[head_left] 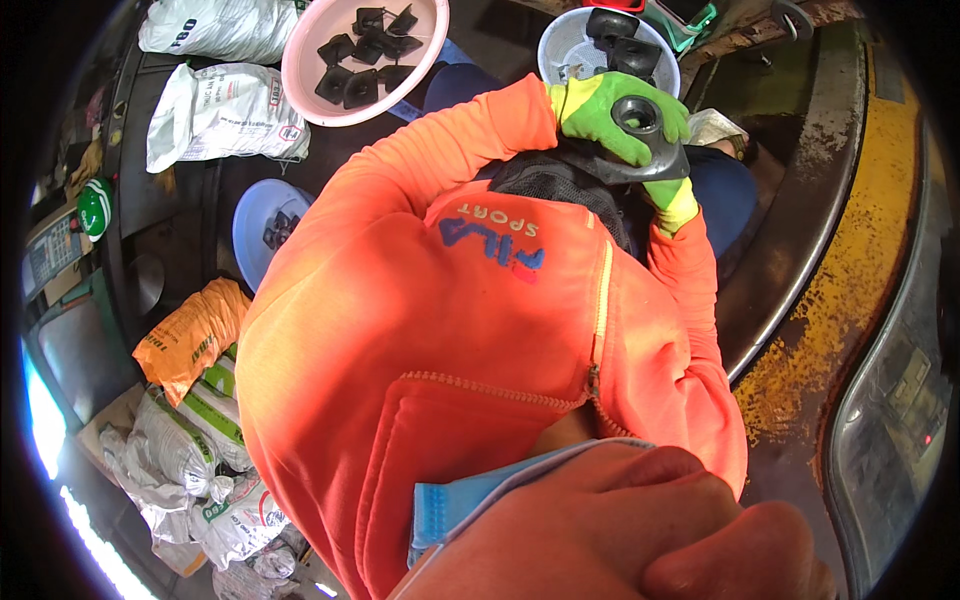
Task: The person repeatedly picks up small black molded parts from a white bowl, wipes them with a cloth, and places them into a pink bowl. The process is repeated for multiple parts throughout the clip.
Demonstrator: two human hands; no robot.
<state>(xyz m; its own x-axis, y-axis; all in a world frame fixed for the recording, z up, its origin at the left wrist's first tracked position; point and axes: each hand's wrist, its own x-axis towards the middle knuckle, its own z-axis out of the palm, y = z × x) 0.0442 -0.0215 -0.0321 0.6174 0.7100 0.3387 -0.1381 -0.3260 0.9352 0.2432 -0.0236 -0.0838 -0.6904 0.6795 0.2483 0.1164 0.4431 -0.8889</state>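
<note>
Over my lap, both hands, in green-and-yellow gloves, hold a black moulded part (668, 158) with a round, open collar and a wide flared base. My left hand (603, 122) is closed over it, its gloved fingers bent around the collar. From the near side, my right hand (668, 196) meets the base; most of its fingers are hidden beneath the part. Just beyond my hands stands a light blue perforated basket (556, 50) with several similar black pieces (632, 58). Farther left, a pink basin (300, 75) holds several more black flared pieces (367, 45).
A blue basin (250, 225) with dark pieces stands at my left. White sacks (225, 115), an orange bag (192, 335) and heaped bags (190, 450) lie along the left. A rusty yellow metal edge (830, 300) curves down my right side. Beyond the basket is a green-rimmed container (690, 25).
</note>
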